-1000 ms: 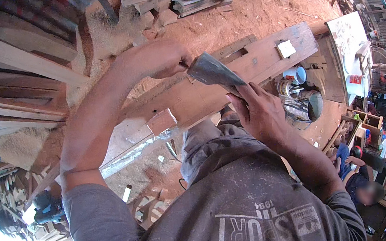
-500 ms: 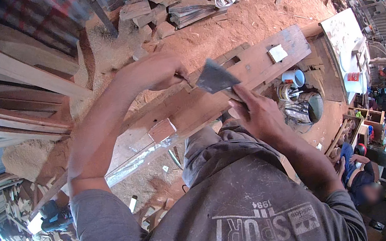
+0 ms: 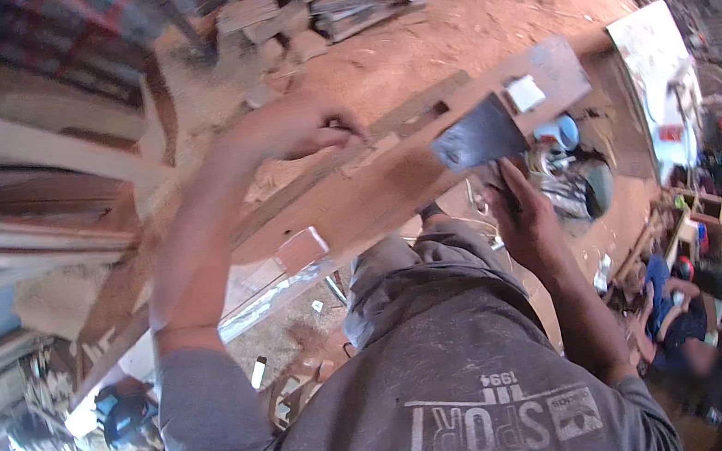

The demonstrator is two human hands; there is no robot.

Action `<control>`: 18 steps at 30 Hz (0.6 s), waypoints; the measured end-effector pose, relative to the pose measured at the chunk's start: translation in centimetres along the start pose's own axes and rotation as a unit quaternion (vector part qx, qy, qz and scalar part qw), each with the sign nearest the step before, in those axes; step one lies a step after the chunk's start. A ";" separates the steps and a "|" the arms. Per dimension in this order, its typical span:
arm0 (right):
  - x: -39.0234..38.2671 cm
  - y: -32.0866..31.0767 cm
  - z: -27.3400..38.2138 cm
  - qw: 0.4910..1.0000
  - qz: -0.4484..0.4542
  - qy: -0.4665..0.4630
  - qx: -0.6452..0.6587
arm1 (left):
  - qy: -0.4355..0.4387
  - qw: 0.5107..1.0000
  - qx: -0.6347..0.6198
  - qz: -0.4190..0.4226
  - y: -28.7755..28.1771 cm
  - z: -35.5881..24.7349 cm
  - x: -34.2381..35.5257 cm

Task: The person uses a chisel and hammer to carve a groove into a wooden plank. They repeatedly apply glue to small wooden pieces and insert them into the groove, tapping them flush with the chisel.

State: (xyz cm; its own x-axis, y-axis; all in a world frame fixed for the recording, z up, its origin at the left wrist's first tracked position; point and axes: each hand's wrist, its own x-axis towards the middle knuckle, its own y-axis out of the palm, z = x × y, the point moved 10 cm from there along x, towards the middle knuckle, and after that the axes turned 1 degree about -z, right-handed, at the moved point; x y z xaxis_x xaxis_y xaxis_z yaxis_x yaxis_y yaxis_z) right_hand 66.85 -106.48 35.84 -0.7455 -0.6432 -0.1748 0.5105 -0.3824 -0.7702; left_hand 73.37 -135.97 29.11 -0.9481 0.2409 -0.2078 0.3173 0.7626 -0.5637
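My right hand (image 3: 528, 217) is closed on the handle of a putty knife (image 3: 480, 135). Its wide grey blade is over the long wooden board (image 3: 410, 176), toward the board's right part. My left hand (image 3: 324, 133) is over the board's far edge with its fingers pinched together. What the fingers hold, if anything, is too small and blurred to name. A narrow wooden strip (image 3: 426, 99) with a dark slot lies along that far edge. On the board's near side is a reddish-brown block (image 3: 301, 250) with a pale edge.
A white square piece (image 3: 524, 93) lies on the board's right end. Near it stand a blue-white bucket (image 3: 560, 133) and a dark round container (image 3: 596, 188). Wood scraps (image 3: 278, 14) are piled at the back. Planks (image 3: 41, 143) stand left. Another person (image 3: 678, 313) sits at right.
My right hand has moved right with the putty knife, and its blade now faces the camera more broadly. My left hand has shifted slightly right, still pinched.
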 end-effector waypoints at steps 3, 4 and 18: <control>0.9 3.1 0.6 0.996 0.048 -0.050 0.061 | 0.073 0.993 -0.038 -0.081 -0.4 0.2 0.2; 0.2 2.8 0.7 0.996 0.068 -0.044 0.040 | 0.033 0.990 -0.005 -0.140 -2.1 -2.9 -0.2; 4.5 3.1 -3.5 0.994 0.051 -0.060 0.071 | -0.336 0.429 0.318 -0.776 1.3 -7.0 -44.4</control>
State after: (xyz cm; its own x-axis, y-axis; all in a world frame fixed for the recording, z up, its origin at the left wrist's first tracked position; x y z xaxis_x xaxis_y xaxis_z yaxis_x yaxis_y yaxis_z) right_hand 63.59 -108.23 30.58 -0.6352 -0.7542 -0.1665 0.6419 -0.3956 -0.6569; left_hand 115.71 -141.47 43.18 0.1243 -0.6504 0.7494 -0.5394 -0.6782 -0.4991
